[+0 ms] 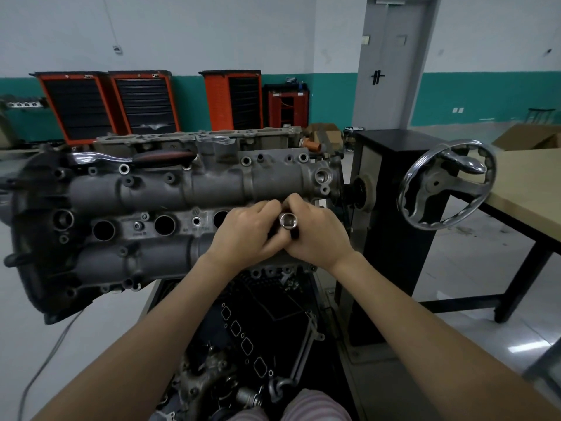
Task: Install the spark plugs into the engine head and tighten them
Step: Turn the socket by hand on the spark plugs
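The grey engine head (pixel 158 189) lies across an engine stand in front of me, with a row of round spark plug wells (pixel 164 225) along its middle. Both hands meet over the right-hand end of that row. My right hand (pixel 315 235) grips a shiny metal socket (pixel 287 220), its open end facing up towards me. My left hand (pixel 247 230) curls its fingers against the socket from the left. No spark plug shows; whatever sits under the hands is hidden. A ratchet with a red and black handle (pixel 133 158) rests on the head's far edge.
A chrome handwheel (pixel 446 185) on the black stand column (pixel 391 208) is to the right. A wooden table (pixel 528 189) stands at the far right. Loose parts and gaskets lie in the tray (pixel 255 335) below. Orange tool cabinets (pixel 106 104) line the back wall.
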`<state>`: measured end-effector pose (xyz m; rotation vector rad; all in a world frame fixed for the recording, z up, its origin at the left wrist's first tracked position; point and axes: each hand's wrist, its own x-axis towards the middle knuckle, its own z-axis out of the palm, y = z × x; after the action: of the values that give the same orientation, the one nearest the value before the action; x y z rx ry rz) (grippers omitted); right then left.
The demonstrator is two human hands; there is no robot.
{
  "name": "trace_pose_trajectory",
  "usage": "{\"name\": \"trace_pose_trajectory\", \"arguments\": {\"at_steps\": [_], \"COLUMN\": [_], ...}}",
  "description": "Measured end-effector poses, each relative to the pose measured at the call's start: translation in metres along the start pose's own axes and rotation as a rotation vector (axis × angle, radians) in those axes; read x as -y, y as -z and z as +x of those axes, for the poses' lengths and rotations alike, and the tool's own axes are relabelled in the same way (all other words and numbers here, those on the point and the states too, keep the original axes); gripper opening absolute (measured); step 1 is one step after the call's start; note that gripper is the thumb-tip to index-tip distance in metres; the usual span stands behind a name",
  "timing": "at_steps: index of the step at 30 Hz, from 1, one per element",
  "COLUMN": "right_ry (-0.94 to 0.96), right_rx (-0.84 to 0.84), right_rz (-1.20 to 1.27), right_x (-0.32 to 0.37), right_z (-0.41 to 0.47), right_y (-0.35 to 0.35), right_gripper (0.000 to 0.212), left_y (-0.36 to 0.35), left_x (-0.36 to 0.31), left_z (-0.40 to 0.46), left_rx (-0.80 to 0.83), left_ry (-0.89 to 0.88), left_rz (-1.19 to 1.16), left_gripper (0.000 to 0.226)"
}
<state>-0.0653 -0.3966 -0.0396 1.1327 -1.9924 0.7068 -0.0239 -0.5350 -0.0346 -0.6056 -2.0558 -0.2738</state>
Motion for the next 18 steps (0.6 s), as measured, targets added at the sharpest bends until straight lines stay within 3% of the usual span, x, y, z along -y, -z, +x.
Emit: {"name": "trace_pose_trajectory", "arguments": {"at_steps": [6, 12, 18], "right_ry": [0.050, -0.042, -0.003], "right_rx": [0.057, -0.045, 0.029], "right_rz": [-0.005, 0.024, 0.036], "right_x": [-0.0014, -0.0022, 0.0002], "right_z": [-0.0005, 0.0012, -0.0011], "right_y": [0.0005, -0.0039, 0.0006], "right_gripper": [0.021, 0.019, 0.026], "left_y": [0.0011, -0.0013, 0.0005], "left_x": [0.0000, 0.0046, -0.0013], "left_z": [-0.0006, -0.0005, -0.0010], "left_rx": [0.000, -0.045, -0.024], "left_ry": [0.009, -0.030, 0.024], "left_rz": [0.027, 0.078, 0.024], "left_gripper": [0.026, 0.038, 0.029]}}
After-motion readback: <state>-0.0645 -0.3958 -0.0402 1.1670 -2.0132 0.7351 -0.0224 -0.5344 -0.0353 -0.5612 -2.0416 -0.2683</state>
